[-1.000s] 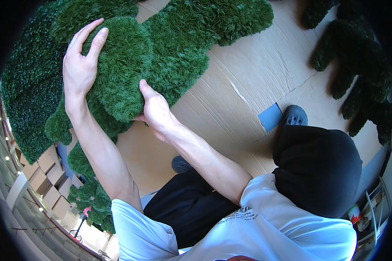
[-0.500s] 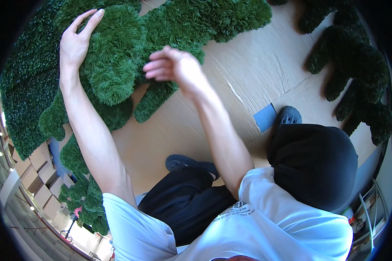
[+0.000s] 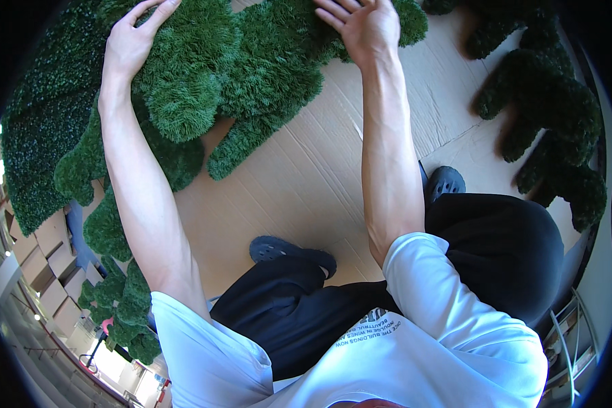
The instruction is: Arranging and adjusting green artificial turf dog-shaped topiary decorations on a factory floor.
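Floor: tan cardboard (image 3: 306,197) in sheets, creased, w/ a seam twd R side. On it, upper L to ctr: bright green tufted clump (image 3: 187,81), butting against adjoining greenery (image 3: 272,68) that runs off to R.

L hand (image 3: 129,44) at clump's L edge; grip part-way open, thumb & index parted, tips close to top edge of view. Can't tell if it has hold of any tufts. R hand (image 3: 370,30) over R part of the greenery, fingers fanned; grip wide, nothing in it that I can see. Contact w/ foliage: can't tell.

Room, from my spot: darker green finger-like pieces (image 3: 544,102) along far R. Dense small-leaf hedge panel (image 3: 51,136) far L. More green clumps (image 3: 126,299) lower L; past them stacked boxes (image 3: 51,265), a pink-topped stand (image 3: 107,325), small lights in a row. Metal-frame rack (image 3: 571,340) lower R. Person: white tee (image 3: 455,326) w/ dark print, blk trousers (image 3: 496,258), dark perforated clogs (image 3: 285,253) on the cardboard.
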Demonstrator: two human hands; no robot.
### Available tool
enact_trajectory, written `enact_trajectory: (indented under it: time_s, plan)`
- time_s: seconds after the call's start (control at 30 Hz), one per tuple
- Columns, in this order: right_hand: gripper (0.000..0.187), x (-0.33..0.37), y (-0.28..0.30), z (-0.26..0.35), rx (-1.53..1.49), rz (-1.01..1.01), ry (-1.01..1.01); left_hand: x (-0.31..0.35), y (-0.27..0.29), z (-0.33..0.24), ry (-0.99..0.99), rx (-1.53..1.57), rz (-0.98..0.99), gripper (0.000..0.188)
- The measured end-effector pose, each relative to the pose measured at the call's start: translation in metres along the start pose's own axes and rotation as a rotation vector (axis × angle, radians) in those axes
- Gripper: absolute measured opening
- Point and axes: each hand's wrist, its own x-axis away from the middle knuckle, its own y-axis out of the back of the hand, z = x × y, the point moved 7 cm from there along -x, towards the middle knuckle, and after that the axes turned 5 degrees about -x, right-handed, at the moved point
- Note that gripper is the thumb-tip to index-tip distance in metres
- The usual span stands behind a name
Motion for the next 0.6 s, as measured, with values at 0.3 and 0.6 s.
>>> enact_trajectory:
  time_s: [0.3,0.6]
  plan:
    - [0.036,0.07,0.067,-0.032,0.204,-0.471,0.227,-0.009,0.003,0.0,0.059,0.218,-0.073,0.035]
    - [0.081,0.153,0.066,-0.182,-0.153,-0.469,-0.555,-0.011,0.009,0.029,0.01,0.296,-0.108,0.035]
